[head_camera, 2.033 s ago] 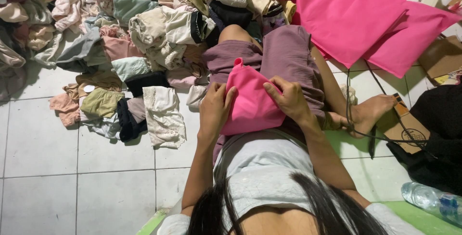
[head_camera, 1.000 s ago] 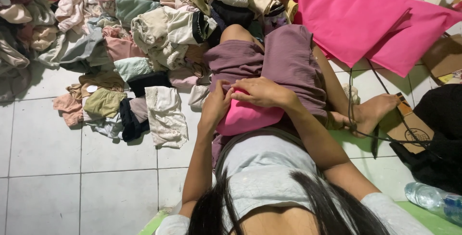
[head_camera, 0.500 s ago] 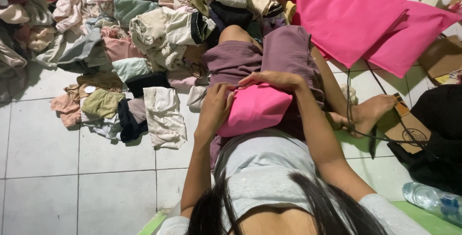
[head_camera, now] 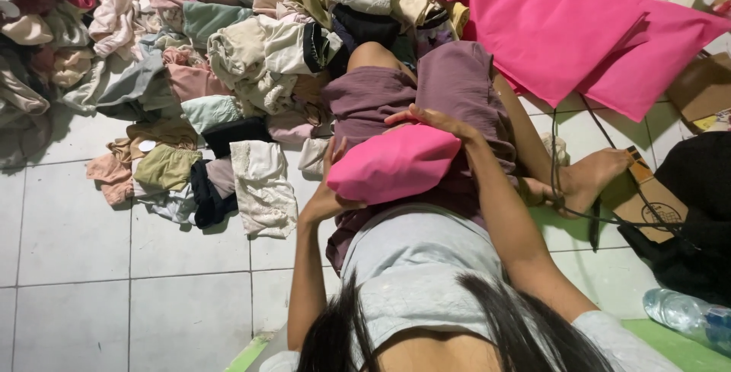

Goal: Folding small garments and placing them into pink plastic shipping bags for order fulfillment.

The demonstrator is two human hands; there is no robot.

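Note:
I sit on a white tiled floor with a stuffed bright pink fabric bag (head_camera: 392,162) on my lap. My left hand (head_camera: 329,189) cups its near left end from below, thumb on top. My right hand (head_camera: 426,119) lies along its far upper edge, fingers pointing left. Both hands press the bag between them. My purple shorts (head_camera: 449,90) show beyond the bag.
A big heap of loose clothes (head_camera: 190,60) covers the floor at the left and top. Flat pink bags (head_camera: 579,29) lie at the upper right. A cardboard piece (head_camera: 647,197), a black cable (head_camera: 579,189), a dark bundle (head_camera: 697,212) and a plastic bottle (head_camera: 685,315) are on the right.
The pink bag was folded over and turned from upright to lying crosswise on my lap. My right hand moved from its right side over to its far top edge.

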